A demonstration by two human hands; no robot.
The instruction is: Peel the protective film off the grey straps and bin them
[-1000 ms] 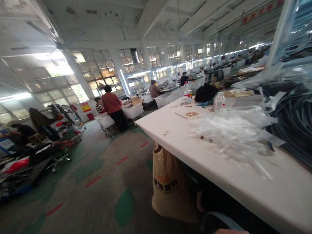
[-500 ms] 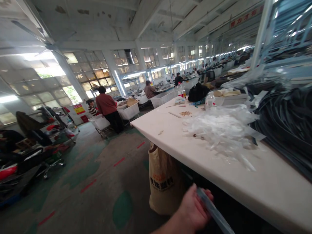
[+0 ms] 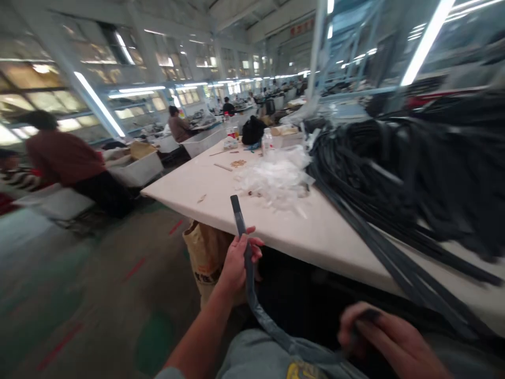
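Note:
A long black strap (image 3: 260,316), with a shiny clear-looking film along part of it, curves from my left hand across my lap toward the right. My left hand (image 3: 236,260) is closed round it near one end, and that end sticks up in front of the table edge. At lower right my right hand (image 3: 379,334), smeared by motion, is curled round a dark piece that looks like the strap's other end. Beside my right hand, loose black straps (image 3: 398,252) hang over the edge of the white table (image 3: 189,184).
On the table lie a heap of clear plastic film (image 3: 276,176), small gold-coloured pieces (image 3: 238,163), a bottle (image 3: 267,141) and a black bag (image 3: 253,130). A large pile of black straps (image 3: 414,158) covers the right side. A sack (image 3: 205,247) stands below the edge. People work at left.
My view has swung to the right. My left hand has lifted with the strap, whose end now points up. My right hand has come into view.

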